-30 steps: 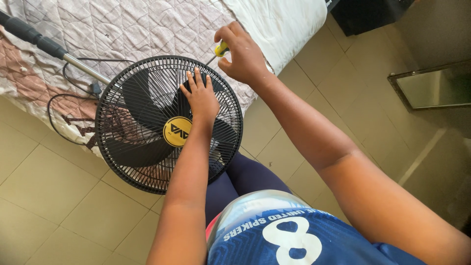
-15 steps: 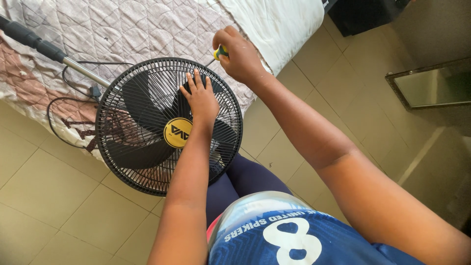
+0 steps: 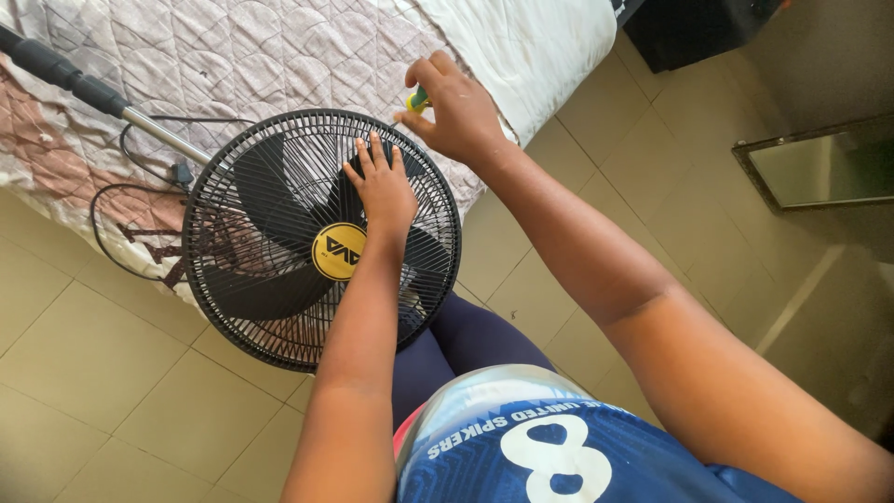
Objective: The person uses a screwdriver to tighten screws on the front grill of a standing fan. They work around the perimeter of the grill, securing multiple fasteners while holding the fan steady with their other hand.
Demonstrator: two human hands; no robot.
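A black standing fan (image 3: 279,242) with a round wire grille and a yellow centre badge lies across the bed's edge, facing up. My left hand (image 3: 380,186) rests flat on the grille, fingers spread, just above the badge. My right hand (image 3: 456,110) is closed around a screwdriver (image 3: 416,101) with a green and yellow handle; its tip meets the grille's upper right rim. The fan's pole (image 3: 88,93) runs off to the upper left over the bed.
A quilted bedspread (image 3: 233,47) covers the bed, with a white sheet (image 3: 531,47) at its right corner. The fan's black cord (image 3: 130,214) loops on the quilt. A framed mirror (image 3: 819,172) lies on the tiled floor at right, a dark cabinet (image 3: 698,28) behind.
Both hands stay nearly in place; my right hand has shifted slightly on the screwdriver at the grille rim. The fan has not moved.
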